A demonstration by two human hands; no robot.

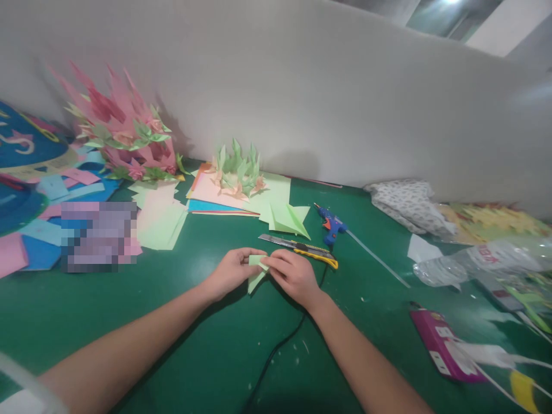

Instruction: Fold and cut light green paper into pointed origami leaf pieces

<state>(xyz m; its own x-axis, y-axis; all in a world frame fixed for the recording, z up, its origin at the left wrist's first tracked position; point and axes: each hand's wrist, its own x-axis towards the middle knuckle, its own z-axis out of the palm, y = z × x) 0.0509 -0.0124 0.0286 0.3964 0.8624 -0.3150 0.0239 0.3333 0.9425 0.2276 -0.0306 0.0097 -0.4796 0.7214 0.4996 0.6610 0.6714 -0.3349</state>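
Left hand (pixel 236 271) and right hand (pixel 295 277): grip clamped on folded pale-green paper (pixel 255 280), short of far edge of desk (pixel 207 365). Matching edges before pressing should keep creases crisp.

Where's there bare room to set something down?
Mostly bare green tabletop lies between the right forearm and the magenta power strip, and between the left forearm and the pale paper sheets. Crowded: around the spiky pink paper decoration and clear plastic bottle.

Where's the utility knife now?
The utility knife lies just right of centre in the head view, on the green table beyond the right hand, beside the glue gun.
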